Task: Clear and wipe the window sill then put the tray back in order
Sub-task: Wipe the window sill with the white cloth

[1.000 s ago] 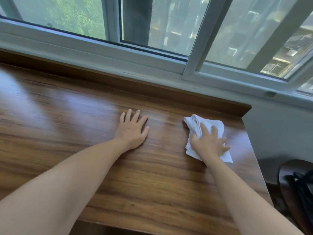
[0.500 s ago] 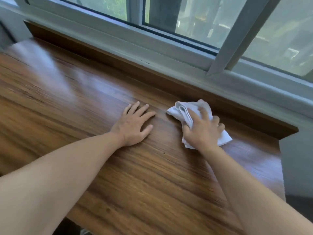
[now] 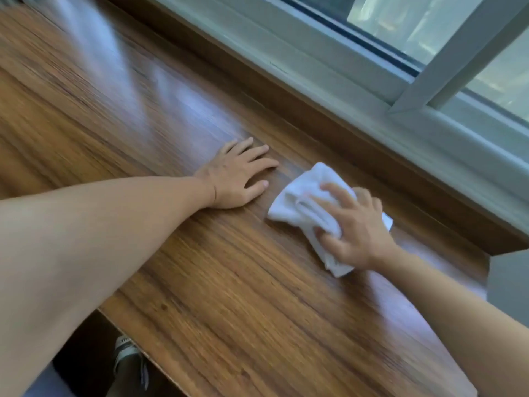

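Sill [image 3: 229,282]: right fingers [image 3: 337,193] press cloth [image 3: 297,202].

I count two hands on the window sill [image 3: 234,296]: the left hand [image 3: 234,179] and the right hand [image 3: 357,233]. One white cloth [image 3: 297,202] lies there, and one sandalled foot [image 3: 128,359] shows below its near edge.

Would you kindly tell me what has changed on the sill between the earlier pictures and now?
The right hand has slid the white cloth leftward along the wooden sill, closing most of the gap to the left hand; they remain apart. The camera has also swung and tilted. Unchanged: the right hand still grips the cloth, and the left hand still rests flat on the sill.
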`<action>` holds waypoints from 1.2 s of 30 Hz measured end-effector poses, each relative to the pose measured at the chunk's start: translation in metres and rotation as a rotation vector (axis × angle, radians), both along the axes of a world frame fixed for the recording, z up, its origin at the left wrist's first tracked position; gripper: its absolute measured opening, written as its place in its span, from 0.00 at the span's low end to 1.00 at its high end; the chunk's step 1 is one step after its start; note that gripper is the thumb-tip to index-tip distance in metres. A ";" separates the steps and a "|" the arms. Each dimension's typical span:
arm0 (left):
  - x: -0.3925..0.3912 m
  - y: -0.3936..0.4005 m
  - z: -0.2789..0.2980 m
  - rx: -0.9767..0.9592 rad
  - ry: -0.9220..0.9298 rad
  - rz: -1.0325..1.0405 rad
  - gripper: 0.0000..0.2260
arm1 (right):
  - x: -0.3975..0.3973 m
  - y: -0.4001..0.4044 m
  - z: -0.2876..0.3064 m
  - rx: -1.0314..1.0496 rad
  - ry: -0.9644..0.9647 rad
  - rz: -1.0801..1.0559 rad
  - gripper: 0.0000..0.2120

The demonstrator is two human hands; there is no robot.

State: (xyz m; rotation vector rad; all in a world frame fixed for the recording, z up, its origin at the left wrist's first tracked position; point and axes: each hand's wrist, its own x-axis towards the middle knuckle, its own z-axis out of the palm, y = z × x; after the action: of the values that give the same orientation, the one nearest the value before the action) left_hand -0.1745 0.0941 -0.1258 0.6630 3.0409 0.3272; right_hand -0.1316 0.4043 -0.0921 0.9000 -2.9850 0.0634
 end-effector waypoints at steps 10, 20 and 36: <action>0.004 0.005 0.004 -0.010 -0.030 0.018 0.30 | 0.058 -0.039 -0.002 -0.097 -0.022 -0.014 0.28; 0.010 0.005 0.008 -0.033 -0.047 0.037 0.30 | 0.106 -0.097 -0.001 -0.143 -0.045 -0.010 0.25; 0.007 0.004 0.006 0.006 -0.016 0.034 0.31 | 0.129 -0.098 -0.005 -0.165 0.049 -0.263 0.26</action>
State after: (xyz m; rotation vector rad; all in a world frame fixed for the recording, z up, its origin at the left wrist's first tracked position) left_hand -0.1671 0.0983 -0.1202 0.6069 3.0402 0.3411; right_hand -0.0031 0.3066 -0.0967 0.4820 -2.9682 0.2729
